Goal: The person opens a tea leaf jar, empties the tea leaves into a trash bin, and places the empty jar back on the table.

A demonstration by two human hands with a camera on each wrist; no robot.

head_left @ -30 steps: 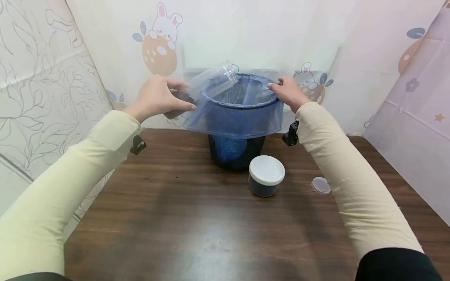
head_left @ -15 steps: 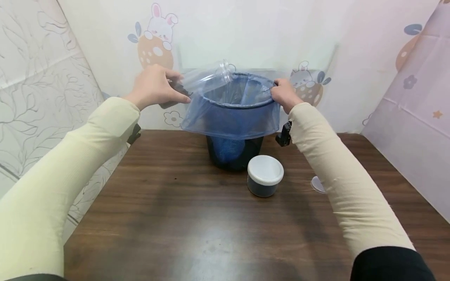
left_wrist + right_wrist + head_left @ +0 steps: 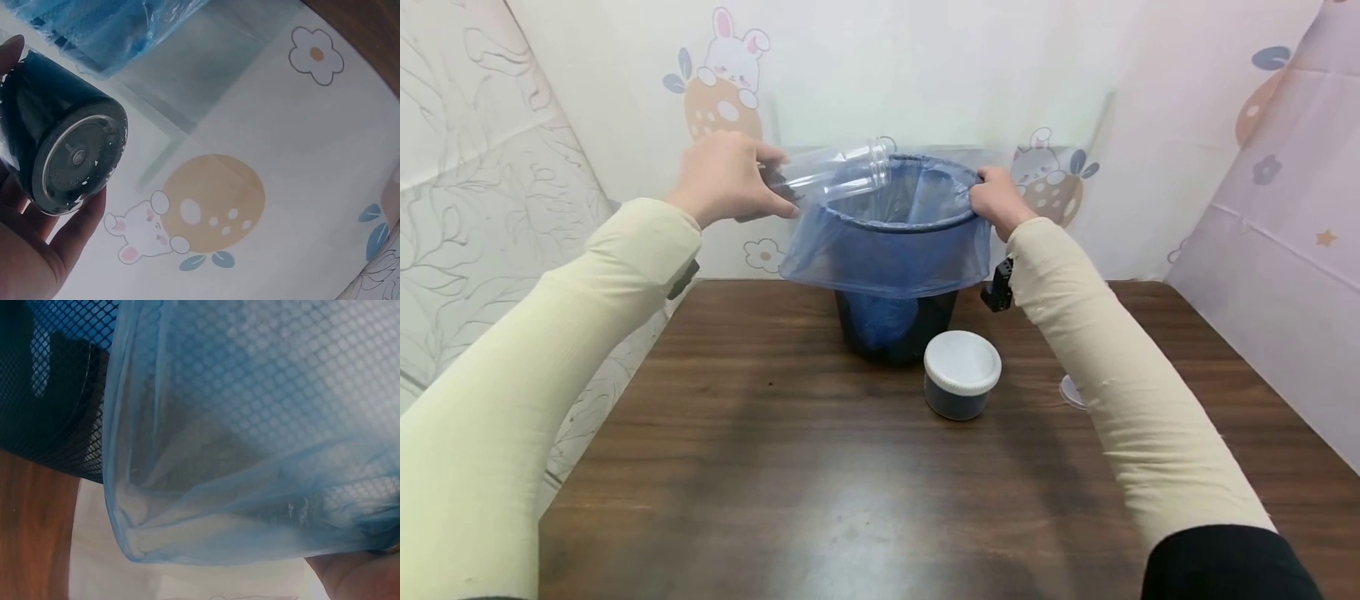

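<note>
In the head view my left hand [image 3: 726, 179] grips a clear plastic jar [image 3: 842, 172] near its base. The jar lies almost level, its uncapped mouth over the left part of the bin's rim, and dark stuff sits at the base end. Seen from the left wrist, the jar's round bottom [image 3: 78, 159] faces the camera with fingers curled round the dark part. A translucent blue bin bag [image 3: 887, 262] lines the black mesh bin [image 3: 936, 312] and folds down over its rim. My right hand [image 3: 996, 202] holds the bagged rim on the right side; the right wrist view mostly shows the bag [image 3: 212, 444].
In front of the bin stands a tub [image 3: 961, 375] with a white lid and dark contents. A small clear disc-shaped lid [image 3: 1071, 392] lies on the brown wooden table [image 3: 737, 467], partly behind the right sleeve. A patterned curtain [image 3: 925, 67] hangs close behind the bin.
The jar in my left hand has tipped from mouth-up to nearly level, its base end rising. My right hand's fingers have closed onto the bagged rim. The view has shifted slightly.
</note>
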